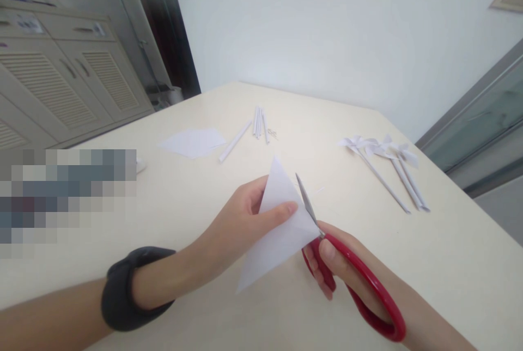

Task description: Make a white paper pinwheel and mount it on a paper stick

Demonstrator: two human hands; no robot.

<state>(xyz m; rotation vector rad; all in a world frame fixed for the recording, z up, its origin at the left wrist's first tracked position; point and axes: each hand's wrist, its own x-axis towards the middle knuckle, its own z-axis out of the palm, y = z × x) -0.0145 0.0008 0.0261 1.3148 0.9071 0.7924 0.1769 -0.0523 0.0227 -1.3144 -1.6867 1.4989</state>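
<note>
My left hand [249,209] pinches a white sheet of paper [281,231], thumb on top and the other fingers behind it. The paper looks folded into a triangle, one point facing up and another down toward me. In my right hand [343,264] is a pair of red-handled scissors [368,266], with fingers through the loops. Its blades are at the paper's right corner; one blade lies along the right edge, and the other is hidden behind the paper. A dark band [137,288] circles my left wrist.
Beyond my hands on the cream table [196,198] are a stack of white paper [192,142], a rolled paper tube [236,142], several thinner paper sticks [258,122] and small thin wire-like bits [272,133]. Several paper pinwheels [382,148] on sticks lie at right. A white wall [310,29] borders the back.
</note>
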